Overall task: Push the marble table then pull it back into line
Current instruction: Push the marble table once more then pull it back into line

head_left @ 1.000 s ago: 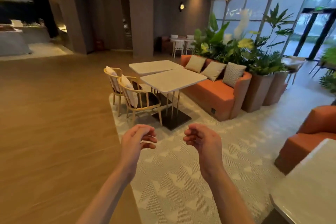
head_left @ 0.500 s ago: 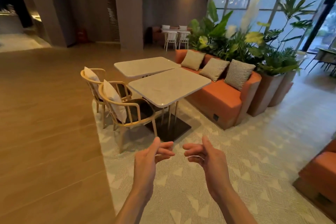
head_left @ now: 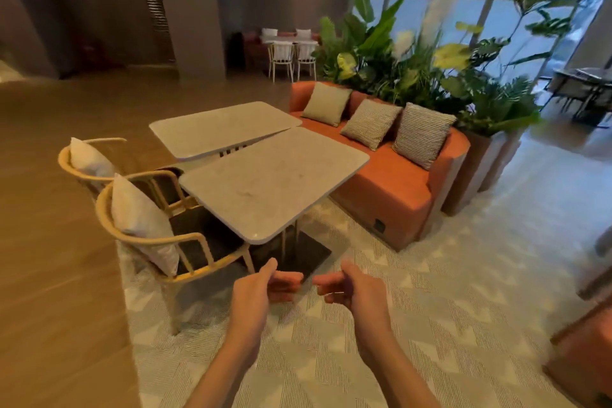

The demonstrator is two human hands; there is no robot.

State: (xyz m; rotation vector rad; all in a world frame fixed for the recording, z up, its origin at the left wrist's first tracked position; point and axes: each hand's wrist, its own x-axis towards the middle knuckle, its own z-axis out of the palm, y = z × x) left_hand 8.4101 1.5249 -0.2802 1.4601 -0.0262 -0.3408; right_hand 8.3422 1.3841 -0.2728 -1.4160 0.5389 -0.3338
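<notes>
Two white marble tables stand side by side on a patterned rug. The near marble table point(head_left: 275, 182) rests on thin metal legs and a dark square base; its near corner is a short way ahead of my hands. The far marble table point(head_left: 222, 127) sits behind it, slightly offset. My left hand point(head_left: 261, 288) and my right hand point(head_left: 351, 288) are raised side by side in front of me, thumbs up, fingers loosely curled toward each other. Both hold nothing and touch nothing.
Two wooden armchairs point(head_left: 159, 242) with white cushions stand at the tables' left side. An orange sofa point(head_left: 390, 182) with three cushions runs along the right, with planters point(head_left: 480, 162) behind it. Another orange seat point(head_left: 583, 351) sits at the right edge. Wooden floor lies to the left.
I have come closer to the near marble table, which now looks larger. My hands have stayed raised in front of me, thumbs lifting and fingers relaxing from a tighter curl.
</notes>
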